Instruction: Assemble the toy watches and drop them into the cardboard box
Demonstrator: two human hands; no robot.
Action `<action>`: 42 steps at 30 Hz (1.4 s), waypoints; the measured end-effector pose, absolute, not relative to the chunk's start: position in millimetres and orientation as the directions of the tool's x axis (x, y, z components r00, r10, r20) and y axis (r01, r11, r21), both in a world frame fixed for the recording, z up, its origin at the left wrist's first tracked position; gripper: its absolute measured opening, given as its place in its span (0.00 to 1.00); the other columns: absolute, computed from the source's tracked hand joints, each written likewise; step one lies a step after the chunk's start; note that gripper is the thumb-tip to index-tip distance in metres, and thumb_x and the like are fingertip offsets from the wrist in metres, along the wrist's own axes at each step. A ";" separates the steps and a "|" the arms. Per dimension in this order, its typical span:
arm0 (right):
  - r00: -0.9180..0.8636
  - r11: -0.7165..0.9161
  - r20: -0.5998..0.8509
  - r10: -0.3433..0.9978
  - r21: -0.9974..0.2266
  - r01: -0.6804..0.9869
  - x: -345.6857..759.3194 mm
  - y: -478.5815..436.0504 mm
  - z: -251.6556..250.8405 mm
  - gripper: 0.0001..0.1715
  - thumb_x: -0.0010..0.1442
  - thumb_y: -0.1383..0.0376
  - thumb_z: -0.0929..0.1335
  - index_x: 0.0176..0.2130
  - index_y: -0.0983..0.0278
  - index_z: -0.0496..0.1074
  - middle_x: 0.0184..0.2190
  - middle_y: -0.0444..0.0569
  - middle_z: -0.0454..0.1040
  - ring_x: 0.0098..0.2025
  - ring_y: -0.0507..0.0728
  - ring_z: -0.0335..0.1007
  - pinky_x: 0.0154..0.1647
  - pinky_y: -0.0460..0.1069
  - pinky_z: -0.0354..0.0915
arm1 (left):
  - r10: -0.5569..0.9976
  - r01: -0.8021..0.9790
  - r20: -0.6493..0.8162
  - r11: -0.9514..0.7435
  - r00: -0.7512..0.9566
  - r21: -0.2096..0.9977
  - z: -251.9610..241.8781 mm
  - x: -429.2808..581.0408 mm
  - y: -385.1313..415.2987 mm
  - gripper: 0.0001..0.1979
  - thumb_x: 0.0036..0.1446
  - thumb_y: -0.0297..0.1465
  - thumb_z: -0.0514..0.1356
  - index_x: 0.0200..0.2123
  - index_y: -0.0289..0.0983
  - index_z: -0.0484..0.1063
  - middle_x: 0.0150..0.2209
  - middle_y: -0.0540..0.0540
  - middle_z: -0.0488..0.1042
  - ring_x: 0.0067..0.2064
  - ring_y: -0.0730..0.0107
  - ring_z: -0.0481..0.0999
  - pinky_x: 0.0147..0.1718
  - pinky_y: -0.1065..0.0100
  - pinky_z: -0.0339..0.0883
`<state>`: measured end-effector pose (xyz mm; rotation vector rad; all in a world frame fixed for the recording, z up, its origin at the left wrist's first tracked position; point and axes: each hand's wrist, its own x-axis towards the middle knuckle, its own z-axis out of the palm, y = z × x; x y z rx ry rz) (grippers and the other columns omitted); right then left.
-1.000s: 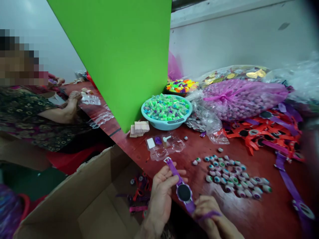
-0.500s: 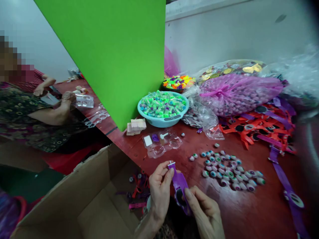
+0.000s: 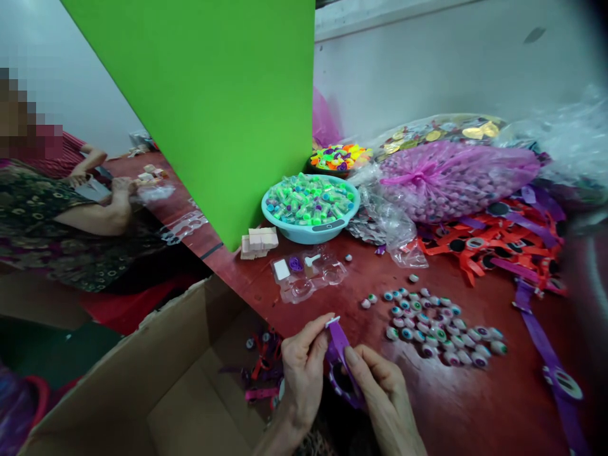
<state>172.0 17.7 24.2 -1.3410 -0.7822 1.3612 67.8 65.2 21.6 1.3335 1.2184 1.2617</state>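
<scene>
Both hands, left hand [image 3: 304, 367] and right hand [image 3: 380, 386], pinch a purple strap [image 3: 339, 339] at the table's [image 3: 475, 405] near edge, above the cardboard box [image 3: 142, 380]; toy eyeballs [image 3: 437, 326] lie just right.

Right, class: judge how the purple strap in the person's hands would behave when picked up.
Probably floppy: the purple strap bends between the left hand and right hand. Likely light: fingertips alone pinch it. Flat, so unlikely to roll.
</scene>
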 end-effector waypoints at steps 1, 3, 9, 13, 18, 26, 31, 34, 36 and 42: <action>0.142 -0.259 -0.296 0.944 -0.938 -0.231 171.7 18.1 23.7 0.29 0.52 0.43 0.66 0.22 0.65 0.61 0.20 0.41 0.54 0.25 0.49 0.48 0.24 0.44 0.50 | 0.995 0.057 0.099 -0.098 -0.017 0.994 21.2 67.1 66.0 0.11 0.52 0.26 0.62 0.37 0.44 0.81 0.35 0.47 0.81 0.35 0.63 0.78 0.37 0.71 0.69; 0.133 -0.251 -0.291 0.947 -0.933 -0.257 171.2 18.8 22.1 0.28 0.53 0.44 0.66 0.22 0.65 0.60 0.21 0.41 0.53 0.25 0.49 0.48 0.24 0.44 0.50 | 0.996 0.030 0.084 -0.084 -0.019 0.996 20.5 65.7 67.6 0.10 0.50 0.26 0.64 0.36 0.43 0.82 0.33 0.47 0.81 0.33 0.63 0.78 0.36 0.70 0.69; 0.098 -0.249 -0.293 0.951 -0.915 -0.317 170.8 20.4 16.7 0.26 0.55 0.47 0.66 0.22 0.64 0.59 0.21 0.40 0.52 0.25 0.49 0.45 0.24 0.43 0.48 | 0.979 0.097 0.193 -0.199 0.068 0.975 25.1 60.9 70.7 0.12 0.54 0.25 0.60 0.37 0.44 0.81 0.27 0.47 0.79 0.30 0.66 0.76 0.32 0.72 0.67; 0.129 -0.240 -0.301 0.945 -0.905 -0.351 170.4 20.0 11.2 0.26 0.55 0.48 0.67 0.22 0.64 0.59 0.21 0.40 0.52 0.25 0.49 0.45 0.24 0.43 0.49 | 0.977 0.011 0.114 -0.118 0.178 0.993 25.3 58.5 67.9 0.12 0.57 0.31 0.60 0.43 0.41 0.79 0.38 0.42 0.80 0.39 0.60 0.77 0.41 0.67 0.69; 0.113 -0.251 -0.301 0.947 -0.912 -0.325 168.4 19.6 10.8 0.25 0.56 0.49 0.67 0.22 0.64 0.59 0.20 0.40 0.52 0.24 0.49 0.45 0.24 0.44 0.47 | 0.974 -0.432 -0.143 0.208 0.179 0.878 19.1 63.5 68.4 0.11 0.53 0.38 0.64 0.34 0.37 0.81 0.32 0.41 0.81 0.37 0.59 0.78 0.41 0.63 0.70; 0.150 -0.208 -0.255 0.955 -0.940 -0.269 159.4 19.5 13.2 0.27 0.57 0.46 0.64 0.21 0.64 0.59 0.20 0.40 0.53 0.24 0.49 0.47 0.24 0.45 0.48 | 0.917 -0.612 -0.264 0.397 0.300 0.683 21.4 60.8 76.3 0.11 0.36 0.31 0.74 0.28 0.38 0.81 0.27 0.47 0.80 0.28 0.71 0.77 0.32 0.73 0.70; 0.195 -0.213 -0.257 0.947 -0.952 -0.222 155.8 20.6 13.6 0.28 0.56 0.45 0.63 0.20 0.63 0.57 0.19 0.40 0.52 0.23 0.49 0.47 0.23 0.45 0.48 | 0.936 -0.642 -0.302 0.346 0.182 0.684 16.9 58.5 76.0 0.11 0.35 0.32 0.75 0.25 0.37 0.80 0.27 0.49 0.78 0.29 0.72 0.76 0.32 0.73 0.69; 0.193 -0.219 -0.261 0.946 -0.952 -0.213 153.6 22.0 12.4 0.28 0.55 0.44 0.63 0.20 0.63 0.56 0.19 0.40 0.51 0.23 0.49 0.46 0.23 0.45 0.47 | 0.936 -0.626 -0.281 0.350 0.211 0.696 15.8 58.7 75.5 0.11 0.42 0.37 0.71 0.24 0.34 0.79 0.26 0.48 0.76 0.29 0.71 0.75 0.32 0.72 0.69; 0.176 -0.213 -0.250 0.952 -0.956 -0.201 152.7 22.2 8.5 0.28 0.56 0.45 0.63 0.20 0.63 0.56 0.19 0.40 0.51 0.23 0.49 0.45 0.23 0.45 0.46 | 0.934 -0.616 -0.263 0.356 0.241 0.703 15.9 58.1 76.3 0.11 0.44 0.37 0.70 0.25 0.34 0.79 0.26 0.48 0.75 0.29 0.71 0.74 0.32 0.72 0.69; 0.187 -0.197 -0.237 0.953 -0.958 -0.209 150.5 21.2 3.0 0.27 0.59 0.47 0.62 0.21 0.63 0.55 0.19 0.39 0.51 0.23 0.49 0.46 0.23 0.45 0.47 | 0.902 -0.533 -0.261 0.416 0.344 0.737 15.4 54.2 78.4 0.14 0.35 0.32 0.74 0.28 0.34 0.80 0.26 0.49 0.74 0.27 0.74 0.72 0.30 0.74 0.66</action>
